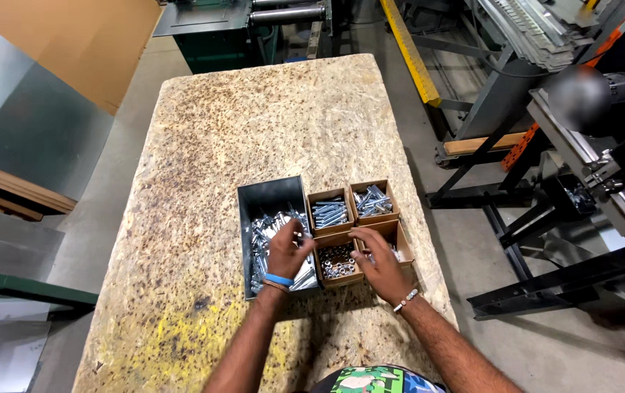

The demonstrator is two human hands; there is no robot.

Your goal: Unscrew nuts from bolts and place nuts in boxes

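Left hand (288, 251), grip pinched on bolts in the metal bin (272, 198); right hand (381, 269), grip loosely open, touching a cardboard box (400, 244).

Your left hand (288, 251) reaches into the metal bin (269, 198), an open dark rectangular tray heaped with shiny silver bolts (263, 236), fingers pinched on one of them. Just right of the bin sit four small cardboard boxes (375, 215) in a square, touching. The near-left box holds nuts (336, 260). Your right hand (381, 268) rests over the near-right box, covering most of it.
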